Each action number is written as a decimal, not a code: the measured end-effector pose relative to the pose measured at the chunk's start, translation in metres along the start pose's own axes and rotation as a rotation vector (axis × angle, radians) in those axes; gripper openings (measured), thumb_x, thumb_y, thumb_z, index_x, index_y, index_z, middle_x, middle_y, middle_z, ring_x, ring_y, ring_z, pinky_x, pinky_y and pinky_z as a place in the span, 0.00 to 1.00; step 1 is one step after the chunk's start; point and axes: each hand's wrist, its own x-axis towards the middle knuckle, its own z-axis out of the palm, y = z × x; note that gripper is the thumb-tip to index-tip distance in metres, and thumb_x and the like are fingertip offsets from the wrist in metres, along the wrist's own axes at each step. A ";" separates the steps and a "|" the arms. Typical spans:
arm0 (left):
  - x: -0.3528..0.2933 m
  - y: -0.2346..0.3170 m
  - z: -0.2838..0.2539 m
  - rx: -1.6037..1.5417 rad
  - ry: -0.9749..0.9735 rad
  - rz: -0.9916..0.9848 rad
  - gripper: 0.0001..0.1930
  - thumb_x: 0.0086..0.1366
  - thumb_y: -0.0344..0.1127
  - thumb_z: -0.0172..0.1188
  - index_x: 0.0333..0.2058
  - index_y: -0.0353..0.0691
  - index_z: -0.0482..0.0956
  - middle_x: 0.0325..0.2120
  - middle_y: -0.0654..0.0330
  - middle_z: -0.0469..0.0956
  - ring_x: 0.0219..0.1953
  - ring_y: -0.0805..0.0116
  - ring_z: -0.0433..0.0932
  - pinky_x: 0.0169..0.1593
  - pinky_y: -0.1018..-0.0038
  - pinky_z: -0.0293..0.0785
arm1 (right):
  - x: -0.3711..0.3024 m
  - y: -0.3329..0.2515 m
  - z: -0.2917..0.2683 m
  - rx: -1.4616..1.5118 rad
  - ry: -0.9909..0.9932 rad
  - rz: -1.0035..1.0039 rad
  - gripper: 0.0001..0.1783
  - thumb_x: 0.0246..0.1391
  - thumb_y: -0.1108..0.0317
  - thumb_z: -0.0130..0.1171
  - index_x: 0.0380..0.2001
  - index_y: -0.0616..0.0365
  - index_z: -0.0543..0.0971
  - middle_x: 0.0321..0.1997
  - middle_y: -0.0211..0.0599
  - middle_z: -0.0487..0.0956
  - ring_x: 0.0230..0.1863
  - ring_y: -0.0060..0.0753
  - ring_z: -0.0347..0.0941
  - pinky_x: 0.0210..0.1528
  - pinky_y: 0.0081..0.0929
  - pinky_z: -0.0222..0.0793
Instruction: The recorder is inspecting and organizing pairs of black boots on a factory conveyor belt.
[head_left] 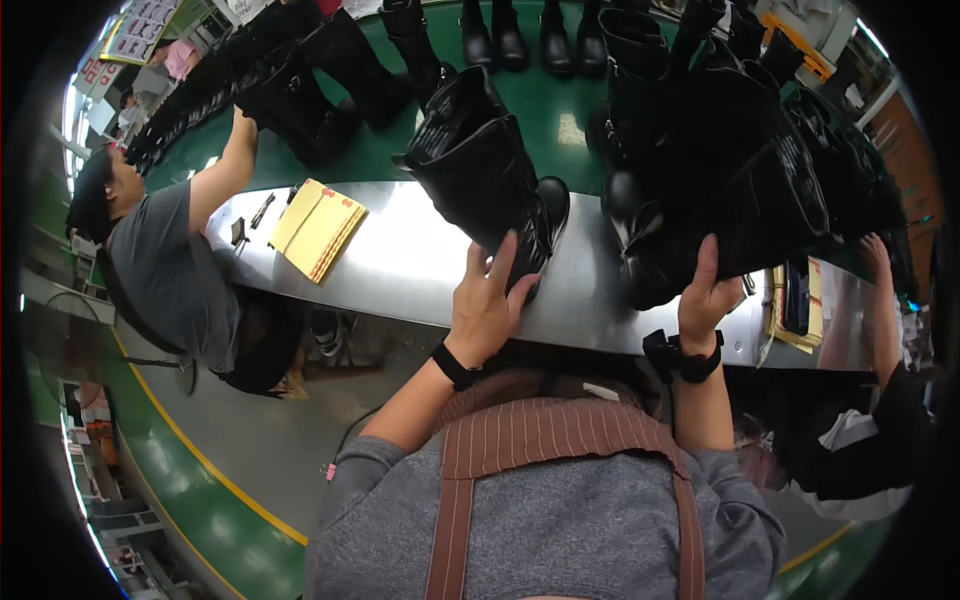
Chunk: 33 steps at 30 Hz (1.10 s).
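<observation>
A tall black boot stands tilted at the front of the metal ledge, its wide shaft opening facing up and left. My left hand grips it low at the foot, thumb and fingers on either side. To the right, another black boot leans over sideways, its shaft toward the right. My right hand holds that one from below, thumb up against the leather; the other fingers are mostly hidden. Close by the second boot stands one more black boot, its rounded toe toward me.
Several black boots line the green work surface. On the metal ledge lies a yellow stack of paper; a similar yellow stack is at right. A co-worker reaches among boots on the left; another person's arm shows at right.
</observation>
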 end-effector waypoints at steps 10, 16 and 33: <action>-0.019 -0.021 0.026 -0.352 0.074 -0.233 0.51 0.46 0.32 0.75 0.64 0.38 0.48 0.60 0.49 0.57 0.58 0.58 0.65 0.58 0.63 0.64 | -0.050 -0.001 -0.039 0.069 -0.002 -0.292 0.22 0.53 0.67 0.61 0.48 0.61 0.66 0.50 0.42 0.70 0.46 0.34 0.65 0.52 0.33 0.60; -0.015 -0.021 0.029 -0.542 -0.084 -0.525 0.28 0.49 0.29 0.72 0.49 0.31 0.70 0.41 0.55 0.78 0.43 0.68 0.77 0.49 0.73 0.73 | -0.055 -0.015 0.038 0.024 -0.713 0.348 0.11 0.54 0.64 0.58 0.33 0.62 0.75 0.32 0.42 0.77 0.32 0.46 0.74 0.37 0.38 0.69; -0.019 -0.031 0.017 -0.460 -0.140 -0.600 0.15 0.50 0.28 0.69 0.38 0.35 0.79 0.33 0.57 0.82 0.36 0.70 0.81 0.41 0.74 0.75 | -0.032 0.000 0.090 0.378 -1.186 0.912 0.20 0.63 0.59 0.50 0.21 0.59 0.76 0.17 0.25 0.72 0.16 0.13 0.62 0.20 0.16 0.58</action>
